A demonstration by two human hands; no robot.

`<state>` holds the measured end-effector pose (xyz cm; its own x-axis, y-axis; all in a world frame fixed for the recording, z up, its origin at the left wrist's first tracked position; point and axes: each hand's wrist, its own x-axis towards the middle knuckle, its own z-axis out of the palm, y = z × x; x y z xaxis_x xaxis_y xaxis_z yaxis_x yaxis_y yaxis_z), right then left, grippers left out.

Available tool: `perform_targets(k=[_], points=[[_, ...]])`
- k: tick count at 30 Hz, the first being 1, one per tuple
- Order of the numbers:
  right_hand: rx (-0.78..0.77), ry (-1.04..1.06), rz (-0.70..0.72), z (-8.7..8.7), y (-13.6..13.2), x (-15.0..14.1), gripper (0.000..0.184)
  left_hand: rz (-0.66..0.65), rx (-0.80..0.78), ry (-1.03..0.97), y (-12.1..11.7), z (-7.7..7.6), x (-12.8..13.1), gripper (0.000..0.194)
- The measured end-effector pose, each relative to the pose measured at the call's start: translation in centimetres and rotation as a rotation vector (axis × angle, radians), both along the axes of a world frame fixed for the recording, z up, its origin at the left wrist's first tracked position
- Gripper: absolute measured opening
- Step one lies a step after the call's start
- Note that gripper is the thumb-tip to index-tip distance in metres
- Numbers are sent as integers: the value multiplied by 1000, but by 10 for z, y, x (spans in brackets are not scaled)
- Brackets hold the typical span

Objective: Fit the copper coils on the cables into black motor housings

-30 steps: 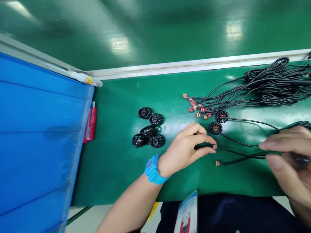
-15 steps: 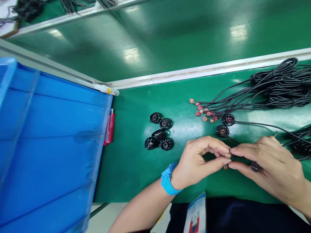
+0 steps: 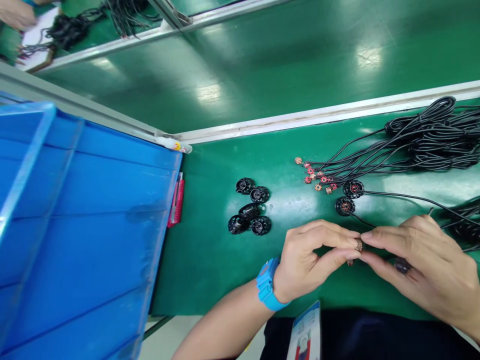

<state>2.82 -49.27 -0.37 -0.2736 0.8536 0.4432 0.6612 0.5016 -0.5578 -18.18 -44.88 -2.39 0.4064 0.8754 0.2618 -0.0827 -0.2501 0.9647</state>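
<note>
Between the fingertips of my left hand [image 3: 309, 265] is a small copper-coloured toothed piece [image 3: 359, 244]. My right hand [image 3: 427, 265] meets it from the other side, thumb and forefinger closed at the same piece. Across my right palm lies a tool with a dark rounded end [image 3: 402, 265]; its thin tip shows above the knuckles and its middle is hidden. Just under my left thumb, a second toothed piece [image 3: 350, 262] partly shows. Beyond my hands, two black ribbed wheels [image 3: 353, 189] with cables attached lie on the green table [image 3: 210, 270].
Several loose black wheels [image 3: 260, 225] lie left of my hands. Black cable bundles [image 3: 431, 145] with red and copper toothed ends [image 3: 310, 171] lie at the right. A blue crate [image 3: 93, 240] stands at left, beside a red cutter knife [image 3: 176, 202]. Another person's hand [image 3: 17, 15] appears top left.
The view has shifted slightly, so the table things sit a little further right and lower. My fingertips have closed in tighter around the toothed piece, which has turned.
</note>
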Motion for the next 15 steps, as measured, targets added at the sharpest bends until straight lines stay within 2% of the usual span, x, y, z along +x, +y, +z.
perform_targets(k=[4,11,15], points=[[31,-16,1,-1,-2,2,23,22,-55,4,-2,1,-1,11],[57,-42,12,-4,-8,8,32,15,-150,-23,-3,1,0,7],[66,-49,30,-3,-8,8,27,-13,-323,-147,-7,0,2,7]])
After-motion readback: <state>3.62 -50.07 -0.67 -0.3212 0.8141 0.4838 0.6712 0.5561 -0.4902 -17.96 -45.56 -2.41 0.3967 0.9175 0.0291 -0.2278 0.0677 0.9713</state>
